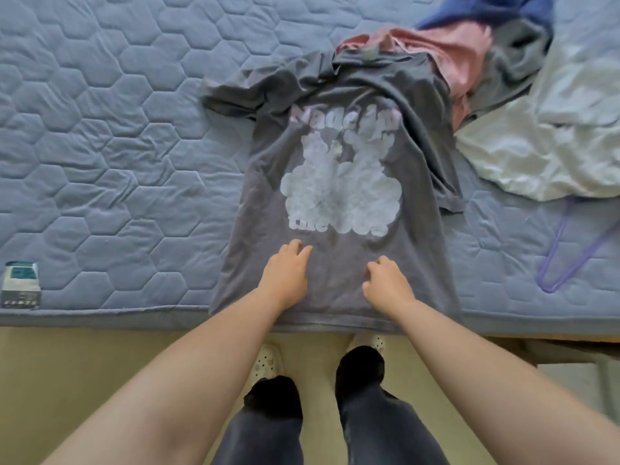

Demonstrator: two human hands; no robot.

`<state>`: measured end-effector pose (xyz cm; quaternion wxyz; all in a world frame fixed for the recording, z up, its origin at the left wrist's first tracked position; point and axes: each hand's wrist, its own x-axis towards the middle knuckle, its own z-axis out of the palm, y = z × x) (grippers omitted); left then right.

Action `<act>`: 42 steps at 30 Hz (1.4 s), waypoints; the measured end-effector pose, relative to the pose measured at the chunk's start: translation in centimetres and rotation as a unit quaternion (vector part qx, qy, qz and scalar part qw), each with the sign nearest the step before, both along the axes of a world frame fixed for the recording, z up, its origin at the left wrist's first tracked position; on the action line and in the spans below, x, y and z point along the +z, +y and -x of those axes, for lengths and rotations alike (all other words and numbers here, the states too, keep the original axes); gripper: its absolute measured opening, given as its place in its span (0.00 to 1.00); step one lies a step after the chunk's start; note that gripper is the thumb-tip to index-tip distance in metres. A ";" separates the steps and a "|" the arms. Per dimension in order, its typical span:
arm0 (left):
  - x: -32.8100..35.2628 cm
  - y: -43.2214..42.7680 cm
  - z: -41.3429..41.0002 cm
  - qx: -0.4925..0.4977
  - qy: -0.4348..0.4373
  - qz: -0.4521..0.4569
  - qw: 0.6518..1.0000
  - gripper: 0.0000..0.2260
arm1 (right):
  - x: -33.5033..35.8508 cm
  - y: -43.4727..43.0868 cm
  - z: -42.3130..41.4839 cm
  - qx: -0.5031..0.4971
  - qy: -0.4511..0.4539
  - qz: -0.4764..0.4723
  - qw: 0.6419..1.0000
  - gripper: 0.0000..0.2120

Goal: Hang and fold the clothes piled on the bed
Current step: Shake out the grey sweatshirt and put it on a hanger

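A grey T-shirt (339, 129) with a white cloud print lies flat on the blue quilted mattress (107, 156), its hem at the near edge. My left hand (287, 273) rests on the lower part of the shirt, fingers bent, fingertips on the cloth. My right hand (385, 281) lies beside it on the shirt with fingers curled; whether it pinches fabric is unclear. Behind the shirt's collar sits a pile: a pink garment (459, 55), a grey garment (516, 62) and a blue one (486, 11).
A white sheet or garment (553, 135) lies crumpled at the right. A purple hanger (563, 256) lies on the mattress near the right front edge. A mattress label (21, 285) is at the front left. My legs and slippers stand on the beige floor (84, 364).
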<state>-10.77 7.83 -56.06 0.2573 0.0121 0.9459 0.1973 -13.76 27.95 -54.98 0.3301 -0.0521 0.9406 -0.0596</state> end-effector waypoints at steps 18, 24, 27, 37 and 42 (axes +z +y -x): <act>-6.2 17.9 17.9 0.173 -0.111 -0.033 0.978 0.26 | -4.0 15.4 24.8 -0.360 -0.120 0.136 0.915 0.13; -4.5 18.9 18.2 0.113 -0.162 0.012 0.980 0.29 | 2.5 20.4 32.2 -0.482 0.165 0.087 0.856 0.11; -4.0 19.1 18.9 0.094 -0.199 0.026 0.975 0.30 | 4.4 22.9 36.1 -0.557 0.267 0.152 0.772 0.16; -3.6 18.8 18.8 0.024 -0.216 0.041 0.975 0.30 | -1.1 17.7 27.3 -0.030 0.357 0.154 0.921 0.19; -3.8 16.3 18.4 -0.043 -0.143 0.054 0.987 0.30 | -4.2 15.3 22.0 0.367 0.081 -0.041 0.926 0.14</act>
